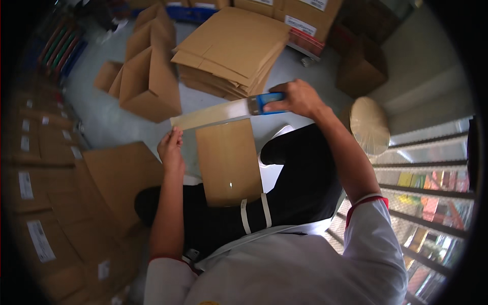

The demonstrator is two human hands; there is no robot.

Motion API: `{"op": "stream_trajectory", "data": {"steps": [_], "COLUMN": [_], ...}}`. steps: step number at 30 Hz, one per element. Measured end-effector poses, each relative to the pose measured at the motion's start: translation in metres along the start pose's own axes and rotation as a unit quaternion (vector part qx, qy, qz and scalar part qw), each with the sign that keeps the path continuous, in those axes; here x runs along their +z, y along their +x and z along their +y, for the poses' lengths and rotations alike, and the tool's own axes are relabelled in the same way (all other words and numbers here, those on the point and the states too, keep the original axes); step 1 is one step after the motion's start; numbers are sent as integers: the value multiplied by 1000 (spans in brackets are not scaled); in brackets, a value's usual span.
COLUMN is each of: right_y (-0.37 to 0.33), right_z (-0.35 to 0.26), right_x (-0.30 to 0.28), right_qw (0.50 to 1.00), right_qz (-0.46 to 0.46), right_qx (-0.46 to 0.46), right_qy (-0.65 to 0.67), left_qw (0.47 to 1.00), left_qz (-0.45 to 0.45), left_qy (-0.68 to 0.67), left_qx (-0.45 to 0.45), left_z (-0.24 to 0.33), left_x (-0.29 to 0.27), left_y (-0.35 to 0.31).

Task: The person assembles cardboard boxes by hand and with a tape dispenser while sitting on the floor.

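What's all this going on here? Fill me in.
A person grips a blue tape dispenser in the right hand, while the left hand pinches the end of the tape strip stretched between the hands. A carton sits in front of the person, close to the strip. Beyond it lies a stack of flattened cardboard, with open boxes to its left.

The grey floor [96, 61] here carries a thick stack of flattened cardboard [234, 43], with open brown cartons [164, 84] standing just left of it.
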State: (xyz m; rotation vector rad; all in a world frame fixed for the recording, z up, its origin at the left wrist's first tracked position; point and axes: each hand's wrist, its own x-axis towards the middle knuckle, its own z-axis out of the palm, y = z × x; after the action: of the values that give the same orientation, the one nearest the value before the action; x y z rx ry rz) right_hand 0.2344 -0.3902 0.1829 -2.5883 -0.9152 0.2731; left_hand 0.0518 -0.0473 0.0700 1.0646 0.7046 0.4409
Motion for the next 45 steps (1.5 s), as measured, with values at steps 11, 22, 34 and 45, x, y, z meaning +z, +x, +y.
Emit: {"op": "stream_trajectory", "data": {"steps": [11,22,34,45], "right_y": [-5,-5,-2,16], "right_z": [2,-2,-3,-27], "right_x": [19,20,22,65], "right_qw": [989,987,984,948], "right_qz": [-39,-57,-84,-152], "right_qx": [90,116,118,94], "right_qy": [-114,-91,-106,-265], "left_qw": [992,994,994,985], "left_qz": [27,8,19,40], "left_qy": [107,65,73,146], "left_qx": [-65,-85,-84,-80], "left_z": [-36,-48,-53,-90], "left_x": [-1,-4,-4,4], "left_y": [-2,2,3,13]}}
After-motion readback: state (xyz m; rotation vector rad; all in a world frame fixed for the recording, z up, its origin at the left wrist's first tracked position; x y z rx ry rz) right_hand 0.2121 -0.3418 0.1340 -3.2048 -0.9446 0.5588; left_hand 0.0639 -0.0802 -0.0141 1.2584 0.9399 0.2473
